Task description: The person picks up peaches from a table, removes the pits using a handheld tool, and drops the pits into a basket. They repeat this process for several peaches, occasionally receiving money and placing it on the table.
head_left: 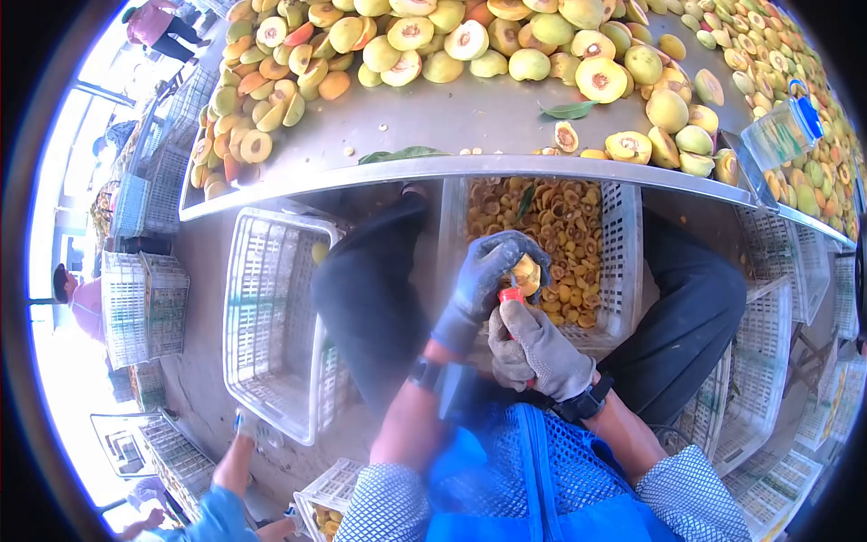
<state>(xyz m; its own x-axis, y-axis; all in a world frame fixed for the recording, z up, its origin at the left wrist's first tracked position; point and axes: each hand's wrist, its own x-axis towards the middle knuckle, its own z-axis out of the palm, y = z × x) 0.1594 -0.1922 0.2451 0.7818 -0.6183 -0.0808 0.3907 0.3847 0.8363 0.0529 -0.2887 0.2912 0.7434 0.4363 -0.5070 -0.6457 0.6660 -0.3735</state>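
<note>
My left hand [486,271], in a dark blue-grey glove, holds a yellow peach [526,275] with its fingers curled around it. My right hand [545,352], gloved in light grey, is wrapped round a red-handled tool [511,295]. The tool's red end touches or nearly touches the peach; its working tip is hidden. Both hands are above a white crate [621,262] between my knees, filled with brownish-yellow peach pieces [569,217].
A metal table [433,117] ahead carries many whole and halved peaches [411,36] and green leaves [569,110]. A clear blue-lidded container [781,134] stands at right. Another white crate [271,361] is at my left. Stacked crates and other people surround me.
</note>
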